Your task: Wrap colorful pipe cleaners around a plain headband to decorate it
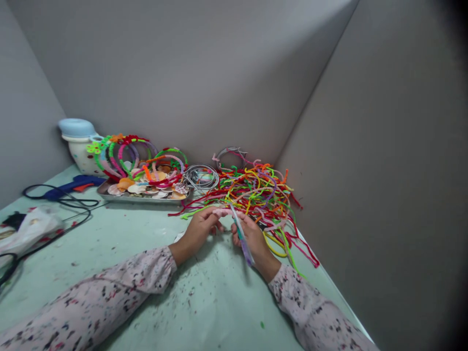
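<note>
A short pink fuzzy piece [227, 212] stretches between my two hands above the table. My left hand [199, 230] pinches its left end. The fingers of my right hand [255, 240] are closed at its right end. A thin strip [243, 239], partly purple and teal, stands out from my right hand across the pink piece and ends in a loose lower tip. Just beyond my right hand lies a tangled pile of colourful pipe cleaners [252, 187].
A metal tray [142, 199] holds shells and pipe-cleaner rings [126, 156]. Beside it are coiled grey wire [202, 177], a blue glue gun [69, 187] with a black cable, and a white jar [83, 155] with a blue lid. A plastic bag [34, 226] lies at left.
</note>
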Available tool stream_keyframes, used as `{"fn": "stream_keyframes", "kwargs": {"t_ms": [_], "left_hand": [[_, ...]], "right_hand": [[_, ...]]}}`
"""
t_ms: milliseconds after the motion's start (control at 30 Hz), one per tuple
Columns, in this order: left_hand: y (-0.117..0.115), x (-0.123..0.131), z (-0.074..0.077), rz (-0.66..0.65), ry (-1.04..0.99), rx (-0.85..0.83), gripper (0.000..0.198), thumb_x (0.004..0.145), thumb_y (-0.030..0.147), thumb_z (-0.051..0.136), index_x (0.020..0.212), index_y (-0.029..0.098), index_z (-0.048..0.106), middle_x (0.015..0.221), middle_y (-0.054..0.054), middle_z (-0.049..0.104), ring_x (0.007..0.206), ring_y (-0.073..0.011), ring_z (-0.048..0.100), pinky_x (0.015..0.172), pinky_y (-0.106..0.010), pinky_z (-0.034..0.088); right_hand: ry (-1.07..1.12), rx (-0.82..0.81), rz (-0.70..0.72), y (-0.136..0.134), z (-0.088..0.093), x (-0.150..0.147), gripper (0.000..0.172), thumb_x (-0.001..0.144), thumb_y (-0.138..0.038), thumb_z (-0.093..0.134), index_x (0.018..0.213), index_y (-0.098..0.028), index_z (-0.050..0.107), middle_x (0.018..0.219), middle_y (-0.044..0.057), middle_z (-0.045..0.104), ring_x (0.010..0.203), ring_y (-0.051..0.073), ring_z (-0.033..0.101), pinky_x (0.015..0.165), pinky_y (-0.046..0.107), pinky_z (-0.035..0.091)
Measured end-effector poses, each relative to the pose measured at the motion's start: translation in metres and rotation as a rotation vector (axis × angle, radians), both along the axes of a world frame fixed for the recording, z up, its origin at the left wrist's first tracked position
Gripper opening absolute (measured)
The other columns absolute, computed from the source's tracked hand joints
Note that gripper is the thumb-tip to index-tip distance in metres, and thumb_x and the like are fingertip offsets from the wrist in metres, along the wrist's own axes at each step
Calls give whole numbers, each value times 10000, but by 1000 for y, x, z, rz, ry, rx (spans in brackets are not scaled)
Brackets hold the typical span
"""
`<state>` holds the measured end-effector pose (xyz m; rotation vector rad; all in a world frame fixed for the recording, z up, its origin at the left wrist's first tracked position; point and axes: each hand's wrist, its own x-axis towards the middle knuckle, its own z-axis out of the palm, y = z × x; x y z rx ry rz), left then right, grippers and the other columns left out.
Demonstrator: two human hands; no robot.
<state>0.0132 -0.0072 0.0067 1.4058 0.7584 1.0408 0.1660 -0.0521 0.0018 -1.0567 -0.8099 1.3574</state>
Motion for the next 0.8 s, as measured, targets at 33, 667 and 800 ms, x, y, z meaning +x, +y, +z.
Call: {"fn": "stream_keyframes", "kwargs": {"t_ms": [33, 667, 800], "left_hand": [[1, 1, 0, -17, -30, -47, 354, 834, 433, 545, 1000, 145, 665, 750, -38, 649, 584, -123, 591, 483, -205, 399], [-1, 0, 2, -64, 14, -53, 287, 756, 425, 660, 844, 152, 656, 617, -12, 552, 541, -113, 467, 497, -230, 331], [0, -2, 2, 14, 134, 7, 250, 779, 431, 621, 776, 183, 653, 555, 2, 509, 540, -137, 473, 495, -239, 330]], "right_hand": [[8, 6, -3, 1, -1, 1, 331, 714, -388, 658, 944, -187, 533, 589, -55, 547, 403, 62, 460, 394, 170, 351], [-273, 149, 91, -3, -7, -4, 227, 864, -399, 506, 968, -197, 511, 653, -42, 597, 398, 78, 524, 393, 190, 402], [-276, 112, 112, -5, -4, -5, 264, 856, -438, 515, 982, -207, 492, 626, -47, 591, 397, 91, 527, 371, 187, 391]]}}
